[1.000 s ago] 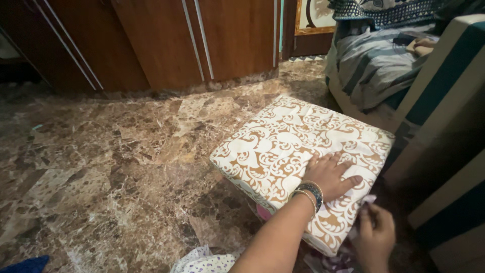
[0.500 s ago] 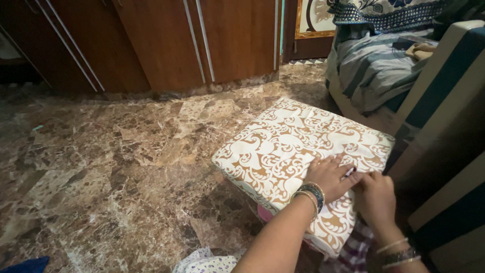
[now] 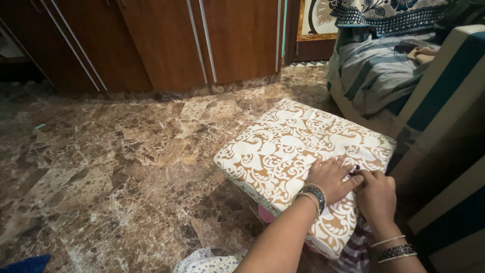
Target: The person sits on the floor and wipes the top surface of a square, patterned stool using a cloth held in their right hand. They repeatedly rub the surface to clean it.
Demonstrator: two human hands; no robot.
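The left hand (image 3: 331, 178) lies flat — fingers spread — on a folded cloth (image 3: 298, 151) patterned in white and gold scrolls, which rests on the brown marble floor (image 3: 111, 151). The right hand (image 3: 376, 197) touches the left at the cloth's near edge; its fingers curl down, though what they grip cannot be told. A striped bed (image 3: 374, 71) stands beyond.

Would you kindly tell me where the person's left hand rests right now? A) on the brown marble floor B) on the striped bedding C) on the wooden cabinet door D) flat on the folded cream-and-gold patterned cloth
D: the left hand lies flat on the folded cream-and-gold patterned cloth, beside the right hand.
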